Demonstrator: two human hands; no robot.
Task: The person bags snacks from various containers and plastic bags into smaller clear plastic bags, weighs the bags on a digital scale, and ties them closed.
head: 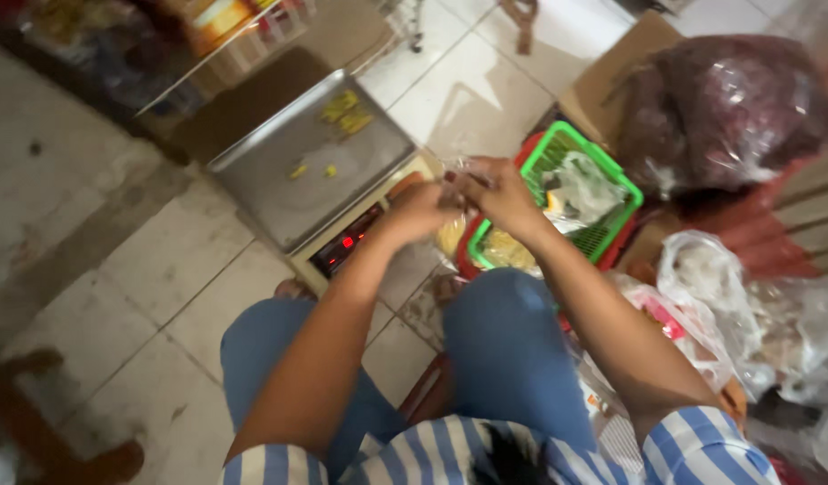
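While you sit over the tiled floor with your knees apart, both hands meet just above the scale's [315, 171] near corner, and everything else is arranged around that scale. Your left hand [420, 211] is curled shut around the neck of a small clear bag [452, 235], and your right hand [497, 193] pinches its top, fingers bunched together; the blur hides just how the fingertips sit. The bag hangs between the hands, at the scale's front right edge, with something pale yellow in it, so it seems held there to stay within reach of the pan. The pan itself carries only a few yellow scraps [345, 112] toward its far side. To the right of the scale, touching the bag's side, a green basket [612, 180] sits nested in a red one and holds more clear bags, close enough to drop into without leaning. Farther right of the scale lie a big dark sack [728, 108] and loose plastic bags [701, 278].
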